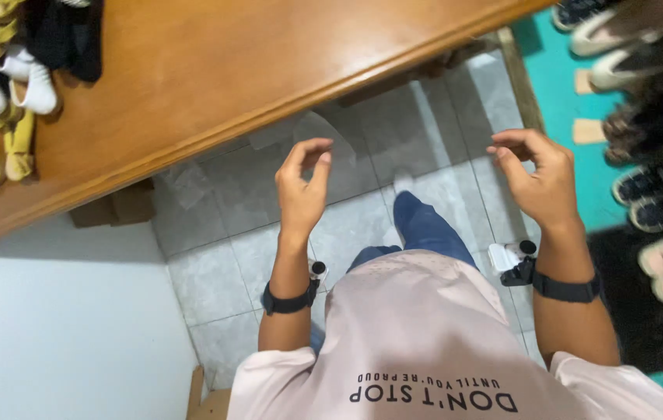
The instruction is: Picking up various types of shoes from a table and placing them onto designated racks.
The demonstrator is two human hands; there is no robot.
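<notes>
Two empty hands, left hand and right hand.

The counter is warm orange-brown wood with a glossy sheen. On its far left lie socks in white, mustard yellow and black. The floor is pale grey tile with faint mottling and thin darker joints. At the right a teal mat carries shoes in black, white and beige. The shirt is pale pink with black lettering, the trousers dark blue, and both wristbands black.
</notes>
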